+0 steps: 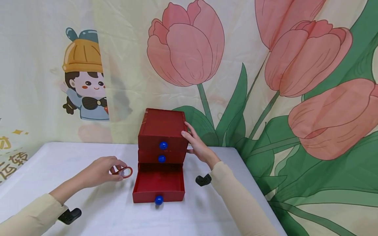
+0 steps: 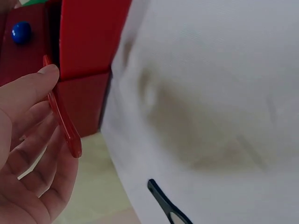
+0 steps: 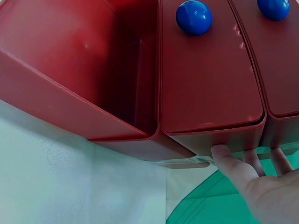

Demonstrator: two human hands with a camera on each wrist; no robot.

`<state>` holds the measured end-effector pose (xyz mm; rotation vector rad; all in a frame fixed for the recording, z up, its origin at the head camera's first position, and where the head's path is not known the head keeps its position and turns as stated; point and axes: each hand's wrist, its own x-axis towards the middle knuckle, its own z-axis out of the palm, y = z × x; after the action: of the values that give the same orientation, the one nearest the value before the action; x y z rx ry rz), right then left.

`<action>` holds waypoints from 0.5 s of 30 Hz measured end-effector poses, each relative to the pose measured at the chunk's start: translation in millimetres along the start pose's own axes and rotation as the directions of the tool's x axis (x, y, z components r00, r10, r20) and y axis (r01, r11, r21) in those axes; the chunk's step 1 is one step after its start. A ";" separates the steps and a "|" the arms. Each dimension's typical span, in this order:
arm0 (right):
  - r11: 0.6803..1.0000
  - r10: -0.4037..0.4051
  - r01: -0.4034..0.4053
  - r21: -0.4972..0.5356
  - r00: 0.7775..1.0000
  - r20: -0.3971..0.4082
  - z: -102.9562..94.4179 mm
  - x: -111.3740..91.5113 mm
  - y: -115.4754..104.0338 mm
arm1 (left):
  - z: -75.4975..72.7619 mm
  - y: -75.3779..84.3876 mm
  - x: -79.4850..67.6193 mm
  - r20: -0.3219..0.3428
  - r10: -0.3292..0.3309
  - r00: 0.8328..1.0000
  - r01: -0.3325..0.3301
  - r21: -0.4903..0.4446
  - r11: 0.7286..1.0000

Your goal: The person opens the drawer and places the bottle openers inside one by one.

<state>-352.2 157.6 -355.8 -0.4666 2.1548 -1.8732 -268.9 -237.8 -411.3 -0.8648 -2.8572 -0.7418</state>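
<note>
A red cabinet [image 1: 165, 123] with three drawers stands on the table, each drawer bearing a blue round knob. Its bottom drawer [image 1: 158, 196] is pulled out, showing a red floor; the upper two are closed. Left of this drawer, my left hand [image 1: 101, 170] pinches a small red magnifying glass [image 1: 131, 174] between thumb and fingers, above the table. The left wrist view shows the magnifying glass [image 2: 64, 116] edge-on, with the thumb on it. My right hand [image 1: 201, 147] rests against the cabinet's right side, fingertips at the top edge; in the right wrist view its fingers touch the side wall.
A white cloth covers the table [image 1: 206, 209]. Behind it hangs a curtain [image 1: 127, 65] printed with tulips and a cartoon figure. A thin dark piece with a pale oval [image 2: 161, 198] shows at the bottom of the left wrist view.
</note>
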 end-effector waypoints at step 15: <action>1.000 -0.001 0.001 0.002 1.000 0.004 -0.3 -0.8 -0.1 | -0.9 50.8 25.5 0.051 0.051 0.997 -0.050 -0.026 0.998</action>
<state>-351.6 158.2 -355.7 -0.4708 2.1506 -1.8723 -263.1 -188.5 -383.7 -0.9689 -2.8647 -0.7612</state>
